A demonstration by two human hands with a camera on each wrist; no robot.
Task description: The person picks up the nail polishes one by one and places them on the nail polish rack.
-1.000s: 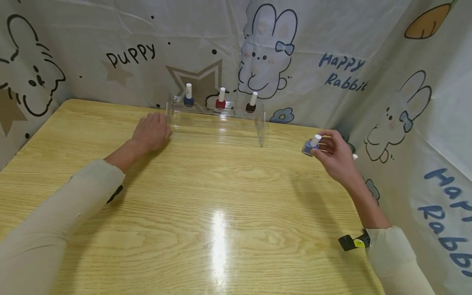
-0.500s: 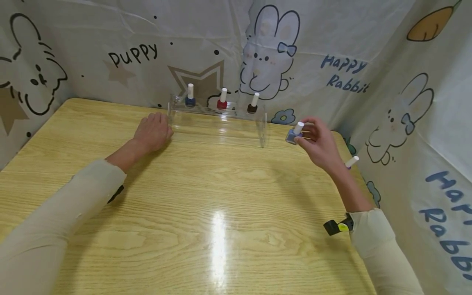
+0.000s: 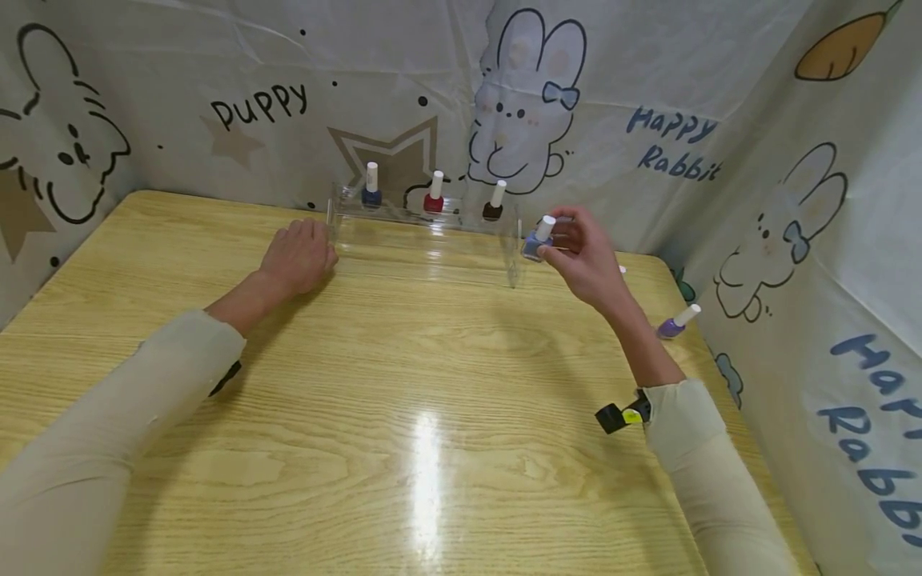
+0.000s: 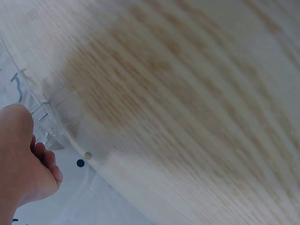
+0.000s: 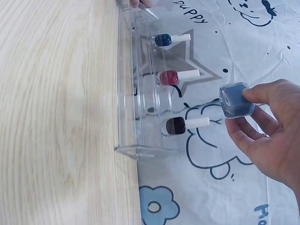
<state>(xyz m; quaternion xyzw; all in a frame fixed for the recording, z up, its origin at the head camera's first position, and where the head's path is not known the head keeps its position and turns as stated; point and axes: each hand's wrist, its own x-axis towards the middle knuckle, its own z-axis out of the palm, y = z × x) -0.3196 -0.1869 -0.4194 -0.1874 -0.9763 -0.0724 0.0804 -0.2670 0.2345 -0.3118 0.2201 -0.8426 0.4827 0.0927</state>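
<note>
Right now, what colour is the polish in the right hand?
Greyish blue; the polish shows best in the right wrist view.

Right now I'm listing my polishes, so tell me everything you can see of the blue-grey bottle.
The bottle is small and squarish, its clear walls looking like glass around blue-grey polish, with a plain white cap on. It is held in the air, tilted, cap leaning up and rightward in the head view, beside the right end of the clear rack but apart from it. The right grip pinches it between thumb and fingers.

Rabbit-printed cloth (image 3: pixel 389 68) hangs behind a wood-grain table (image 3: pixel 324 448).
</note>
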